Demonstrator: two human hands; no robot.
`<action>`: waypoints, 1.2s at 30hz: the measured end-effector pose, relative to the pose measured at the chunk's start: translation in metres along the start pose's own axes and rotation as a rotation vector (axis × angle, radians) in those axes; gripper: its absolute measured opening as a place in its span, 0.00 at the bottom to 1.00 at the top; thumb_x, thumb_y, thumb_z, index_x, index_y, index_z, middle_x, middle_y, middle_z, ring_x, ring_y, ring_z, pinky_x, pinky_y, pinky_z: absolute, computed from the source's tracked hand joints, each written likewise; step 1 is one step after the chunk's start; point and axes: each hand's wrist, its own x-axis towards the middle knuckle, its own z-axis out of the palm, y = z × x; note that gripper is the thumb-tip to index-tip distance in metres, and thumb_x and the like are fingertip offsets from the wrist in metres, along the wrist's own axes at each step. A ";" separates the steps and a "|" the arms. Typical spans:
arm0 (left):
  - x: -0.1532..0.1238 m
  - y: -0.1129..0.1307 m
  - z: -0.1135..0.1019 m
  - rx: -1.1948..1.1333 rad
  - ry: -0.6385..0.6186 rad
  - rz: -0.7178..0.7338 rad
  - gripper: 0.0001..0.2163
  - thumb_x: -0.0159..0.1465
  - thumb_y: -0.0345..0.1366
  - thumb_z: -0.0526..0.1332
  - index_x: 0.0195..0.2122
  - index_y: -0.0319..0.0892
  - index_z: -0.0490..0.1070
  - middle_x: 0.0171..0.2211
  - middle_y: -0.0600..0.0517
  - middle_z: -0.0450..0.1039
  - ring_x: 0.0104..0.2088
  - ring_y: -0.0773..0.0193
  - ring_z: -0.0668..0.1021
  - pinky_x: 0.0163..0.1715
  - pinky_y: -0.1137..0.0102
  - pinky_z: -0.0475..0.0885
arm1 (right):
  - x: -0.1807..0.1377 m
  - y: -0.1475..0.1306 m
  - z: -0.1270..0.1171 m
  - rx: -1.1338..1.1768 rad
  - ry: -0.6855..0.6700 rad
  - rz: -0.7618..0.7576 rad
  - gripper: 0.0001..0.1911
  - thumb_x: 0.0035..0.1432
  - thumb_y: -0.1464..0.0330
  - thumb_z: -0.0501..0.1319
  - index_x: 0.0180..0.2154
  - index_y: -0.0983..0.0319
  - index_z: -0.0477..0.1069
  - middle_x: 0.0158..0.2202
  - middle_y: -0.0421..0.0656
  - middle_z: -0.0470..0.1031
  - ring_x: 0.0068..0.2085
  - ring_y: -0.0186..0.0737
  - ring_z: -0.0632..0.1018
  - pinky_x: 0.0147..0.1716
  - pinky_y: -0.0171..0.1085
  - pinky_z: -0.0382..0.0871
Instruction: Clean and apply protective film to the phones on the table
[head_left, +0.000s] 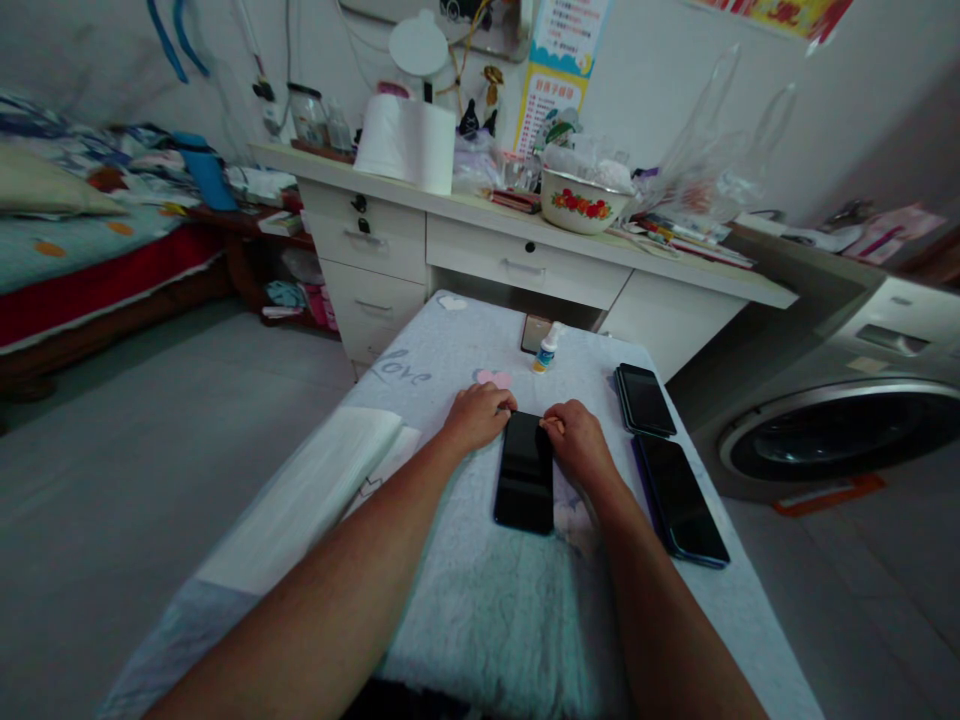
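Note:
A black smartphone [525,475] lies screen up on the cloth-covered table, straight in front of me. My left hand [480,415] is closed at its far left corner, thumb and fingers bent in at the edge. At the far right corner, my right hand [576,440] is closed the same way, with its fingertips over the rim. Whatever thin thing may be between the fingertips is too small to make out. Beyond the hands stands a small spray bottle [547,350] with a white top and a blue and yellow label.
To the right lie a dark phone [646,399] and a larger phone [681,500]. Another phone [535,333] lies behind the bottle. White folded paper or cloth [307,500] covers the left edge. A white desk [375,235] and a washing machine [847,380] stand beyond the table.

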 end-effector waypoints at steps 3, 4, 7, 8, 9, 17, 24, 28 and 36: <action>0.000 0.000 0.000 -0.002 -0.001 -0.002 0.11 0.60 0.34 0.56 0.40 0.48 0.76 0.42 0.50 0.73 0.46 0.58 0.73 0.48 0.63 0.65 | -0.003 -0.002 -0.006 0.052 -0.090 -0.077 0.05 0.57 0.73 0.60 0.33 0.63 0.76 0.34 0.43 0.72 0.36 0.35 0.71 0.38 0.32 0.60; 0.000 0.000 0.000 -0.002 0.000 -0.001 0.11 0.60 0.34 0.56 0.40 0.48 0.76 0.42 0.50 0.73 0.46 0.58 0.73 0.47 0.63 0.66 | -0.004 -0.002 -0.009 0.077 -0.130 -0.105 0.05 0.56 0.73 0.60 0.33 0.63 0.75 0.34 0.43 0.72 0.36 0.35 0.72 0.38 0.32 0.60; 0.000 -0.001 0.000 -0.001 0.003 0.002 0.10 0.60 0.34 0.56 0.40 0.48 0.76 0.41 0.51 0.73 0.46 0.58 0.73 0.47 0.63 0.66 | -0.009 -0.005 -0.019 0.160 -0.255 -0.170 0.05 0.54 0.74 0.61 0.32 0.63 0.75 0.33 0.42 0.73 0.36 0.35 0.73 0.38 0.32 0.61; 0.000 -0.001 0.000 0.001 0.004 0.002 0.10 0.60 0.34 0.56 0.40 0.48 0.76 0.41 0.51 0.73 0.46 0.58 0.73 0.47 0.63 0.66 | -0.010 -0.006 -0.022 0.185 -0.293 -0.184 0.05 0.54 0.75 0.61 0.31 0.63 0.75 0.33 0.42 0.73 0.35 0.35 0.73 0.38 0.32 0.62; 0.001 -0.001 0.000 0.003 0.005 0.002 0.10 0.60 0.34 0.56 0.40 0.48 0.76 0.42 0.51 0.73 0.46 0.58 0.73 0.47 0.63 0.66 | -0.012 -0.007 -0.025 0.207 -0.330 -0.197 0.05 0.53 0.75 0.61 0.31 0.62 0.75 0.33 0.41 0.74 0.35 0.34 0.73 0.38 0.32 0.62; 0.002 -0.003 0.003 0.014 0.011 0.007 0.10 0.60 0.34 0.56 0.39 0.49 0.75 0.42 0.51 0.73 0.46 0.58 0.73 0.47 0.62 0.66 | -0.012 -0.005 -0.026 0.235 -0.352 -0.187 0.04 0.53 0.73 0.62 0.30 0.62 0.76 0.32 0.41 0.74 0.35 0.35 0.73 0.37 0.32 0.62; 0.001 -0.003 0.003 0.012 0.009 0.007 0.10 0.60 0.35 0.56 0.39 0.49 0.75 0.42 0.51 0.73 0.46 0.58 0.73 0.47 0.63 0.66 | -0.003 0.003 -0.008 0.096 -0.105 -0.082 0.05 0.56 0.71 0.61 0.34 0.62 0.76 0.34 0.43 0.74 0.37 0.36 0.72 0.39 0.33 0.61; 0.001 -0.004 0.004 0.012 0.012 0.006 0.10 0.60 0.35 0.56 0.40 0.49 0.75 0.43 0.51 0.73 0.46 0.59 0.72 0.47 0.63 0.66 | 0.001 0.003 -0.001 0.044 -0.017 -0.019 0.06 0.58 0.70 0.59 0.33 0.62 0.76 0.34 0.43 0.73 0.36 0.36 0.72 0.39 0.33 0.60; 0.000 -0.001 0.001 0.004 -0.004 -0.004 0.11 0.61 0.34 0.56 0.40 0.49 0.75 0.43 0.51 0.73 0.47 0.58 0.72 0.48 0.63 0.65 | 0.005 0.000 0.005 -0.036 0.052 0.034 0.08 0.59 0.70 0.57 0.34 0.62 0.76 0.33 0.44 0.70 0.34 0.36 0.70 0.34 0.33 0.58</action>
